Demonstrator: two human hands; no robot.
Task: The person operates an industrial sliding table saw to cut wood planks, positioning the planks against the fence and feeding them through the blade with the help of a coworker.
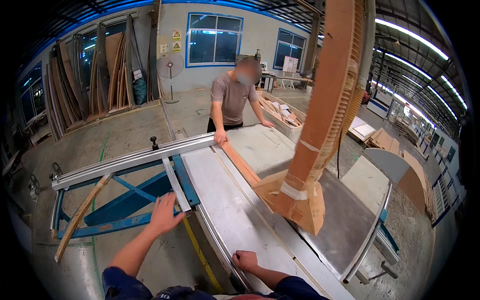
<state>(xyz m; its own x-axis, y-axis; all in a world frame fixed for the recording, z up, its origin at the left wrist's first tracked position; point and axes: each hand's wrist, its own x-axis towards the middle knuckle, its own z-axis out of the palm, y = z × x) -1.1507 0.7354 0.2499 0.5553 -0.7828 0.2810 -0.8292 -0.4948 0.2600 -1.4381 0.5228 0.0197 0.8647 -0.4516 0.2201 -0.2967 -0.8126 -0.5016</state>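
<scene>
My left hand [164, 216] is open, fingers spread, at the near end of a flat metal bar [176, 185] on the blue sliding frame; whether it touches the bar, I cannot tell. My right hand [245, 260] is closed in a fist at the left edge of the long silver saw table [227, 187], with nothing showing in it. Across the table stands a co-worker [233, 97], one hand on the far end of several long reddish wood strips [239, 163] and the other on the pale side table. The strips' near ends run up to the cardboard-covered hood.
A tall cardboard-wrapped duct [317, 115] comes down to a hood [295, 200] over the saw table. An aluminium fence [132, 159] crosses the far side. A loose wooden strip [82, 217] leans on the blue frame [130, 222]. Behind the co-worker is a scrap bin [280, 111].
</scene>
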